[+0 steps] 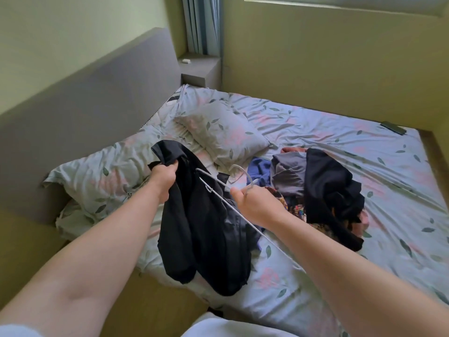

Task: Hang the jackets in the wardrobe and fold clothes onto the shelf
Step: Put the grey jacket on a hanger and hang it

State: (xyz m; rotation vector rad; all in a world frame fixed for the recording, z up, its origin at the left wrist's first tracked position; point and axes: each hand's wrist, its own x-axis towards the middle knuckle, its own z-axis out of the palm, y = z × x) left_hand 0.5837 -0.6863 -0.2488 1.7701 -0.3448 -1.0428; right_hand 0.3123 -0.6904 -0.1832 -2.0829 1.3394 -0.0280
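A black jacket (204, 234) hangs over the bed, bunched at its top in the grip of my left hand (163, 177). My right hand (255, 203) holds a white wire hanger (218, 190) near its hook, and the hanger's far end pokes into the jacket. The hanger's long bar runs down to the right under my right forearm. A pile of loose clothes (323, 190) in black, grey, blue and patterned cloth lies on the bed (364, 251) to the right of my hands.
Two pillows (223, 135) in leaf-print covers lie by the grey headboard (85, 98). A dark flat object (392, 127) sits at the bed's far right edge. A small ledge (199, 62) with a white item stands in the corner under the curtain.
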